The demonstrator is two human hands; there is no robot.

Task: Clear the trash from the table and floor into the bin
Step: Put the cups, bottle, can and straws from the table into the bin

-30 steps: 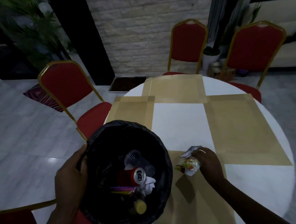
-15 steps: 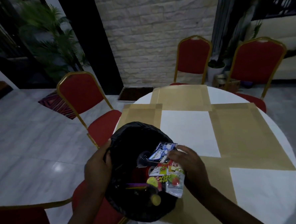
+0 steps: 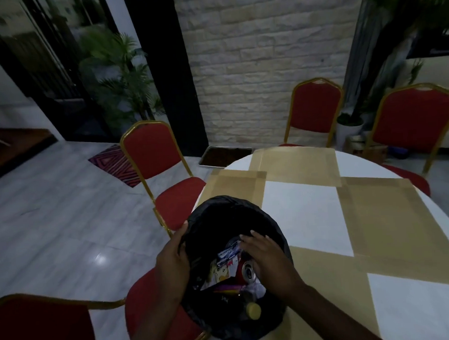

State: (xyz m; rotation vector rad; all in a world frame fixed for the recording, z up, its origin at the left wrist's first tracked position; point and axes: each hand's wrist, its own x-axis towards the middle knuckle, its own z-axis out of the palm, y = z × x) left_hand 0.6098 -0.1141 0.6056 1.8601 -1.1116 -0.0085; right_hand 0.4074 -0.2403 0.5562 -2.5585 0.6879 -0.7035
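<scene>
A bin lined with a black bag (image 3: 268,219) sits at the table's near left edge. My left hand (image 3: 172,262) grips its left rim. My right hand (image 3: 265,256) reaches into the bin's mouth with fingers spread and relaxed, just above the snack wrappers (image 3: 225,261) lying inside. Under them I see a red drink can (image 3: 246,269), crumpled white paper (image 3: 257,288) and a yellow bottle cap (image 3: 254,310).
The round white table (image 3: 312,211) carries tan paper mats (image 3: 383,212). Red chairs with gold frames stand around it: one at the left (image 3: 151,158), two at the back (image 3: 317,109), one at the near left (image 3: 39,333). A patterned rug (image 3: 115,163) lies on the pale tiled floor.
My right hand carried the wrappers from the table over the bin and let them go; they now lie inside. The view has tilted up and the bin looks smaller.
</scene>
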